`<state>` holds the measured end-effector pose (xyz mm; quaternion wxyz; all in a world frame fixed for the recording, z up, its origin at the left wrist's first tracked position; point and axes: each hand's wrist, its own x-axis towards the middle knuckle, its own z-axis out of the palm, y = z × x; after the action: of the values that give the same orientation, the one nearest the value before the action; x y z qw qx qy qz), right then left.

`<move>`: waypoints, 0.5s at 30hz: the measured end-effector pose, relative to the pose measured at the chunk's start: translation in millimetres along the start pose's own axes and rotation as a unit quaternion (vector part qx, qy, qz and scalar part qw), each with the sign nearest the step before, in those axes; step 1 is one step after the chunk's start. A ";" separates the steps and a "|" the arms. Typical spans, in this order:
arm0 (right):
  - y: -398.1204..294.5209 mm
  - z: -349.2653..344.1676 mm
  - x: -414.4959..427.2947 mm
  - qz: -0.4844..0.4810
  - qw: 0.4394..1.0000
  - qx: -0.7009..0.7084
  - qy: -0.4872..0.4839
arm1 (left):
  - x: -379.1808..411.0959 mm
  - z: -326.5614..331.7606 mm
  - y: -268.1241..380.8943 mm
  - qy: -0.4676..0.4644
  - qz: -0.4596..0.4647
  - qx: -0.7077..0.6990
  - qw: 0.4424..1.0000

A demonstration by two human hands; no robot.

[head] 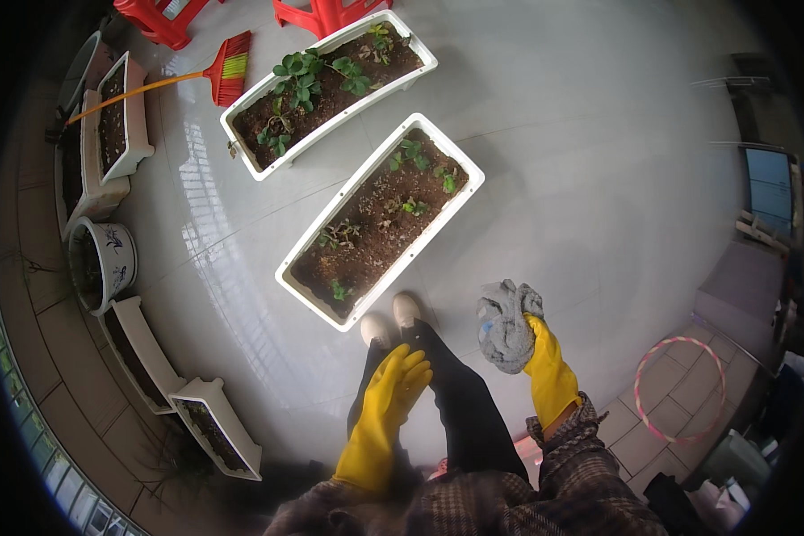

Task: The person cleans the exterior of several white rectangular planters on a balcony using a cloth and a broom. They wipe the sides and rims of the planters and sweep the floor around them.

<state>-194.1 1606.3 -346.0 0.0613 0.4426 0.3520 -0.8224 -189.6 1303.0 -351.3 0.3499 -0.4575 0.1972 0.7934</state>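
Both of my hands wear yellow rubber gloves. My right hand (pixel 543 362) grips a bunched grey cloth (pixel 508 328) out to the right, above the floor. Over my dark trousers (pixel 459 402) is my left hand (pixel 402 378), its fingers loosely bent and nothing held in them. Just beyond my shoes (pixel 407 308) stands a white rectangular planter (pixel 435 234) with brown soil (pixel 375 228) and several small green plants (pixel 412 153), some of them withered. Farther off is a second white planter (pixel 335 130) with fuller leafy plants (pixel 300 70).
A broom (pixel 228 70) leans across planters (pixel 137 127) at the left. Below them are a round blue-patterned pot (pixel 117 258) and more planters (pixel 234 429). Red plastic stools (pixel 321 20) stand at the top. A pink hoop (pixel 638 388) lies at the right, near a grey box (pixel 737 281).
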 end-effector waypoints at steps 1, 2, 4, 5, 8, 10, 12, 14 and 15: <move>-8.1 -8.1 4.2 -0.011 1.000 0.015 0.015 | 8.0 12.2 2.7 -0.009 0.002 0.005 1.000; -16.9 -16.9 4.6 -0.017 0.999 0.027 0.030 | 16.1 5.0 -1.4 -0.040 -0.004 0.039 0.998; -30.8 -28.9 16.8 -0.030 0.997 0.044 0.052 | 32.6 33.8 1.2 -0.044 -0.017 0.075 0.996; -38.7 -32.8 34.8 -0.035 0.997 0.049 0.053 | 49.1 40.8 2.8 -0.054 -0.020 0.064 0.996; -57.6 -52.5 83.5 -0.037 0.995 0.029 0.086 | 73.2 113.6 9.6 0.025 -0.021 0.159 0.987; -78.3 -19.0 126.3 -0.025 0.984 -0.055 0.167 | 101.1 130.4 9.8 0.038 -0.011 0.158 0.987; -83.0 -35.3 194.4 -0.096 0.972 -0.162 0.138 | 144.9 159.4 -5.6 0.046 -0.006 0.143 0.989; -77.2 -44.0 262.0 -0.106 0.950 -0.279 0.096 | 166.6 173.3 -20.0 0.086 -0.002 0.121 0.989; -84.1 -23.9 280.9 -0.068 0.935 -0.341 0.065 | 165.3 176.8 -27.7 0.124 -0.014 0.108 0.986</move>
<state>-381.1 1743.2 -527.1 0.1298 0.4224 0.6435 -0.6250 -328.8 1495.7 -404.8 0.3814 -0.5147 0.3170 0.6994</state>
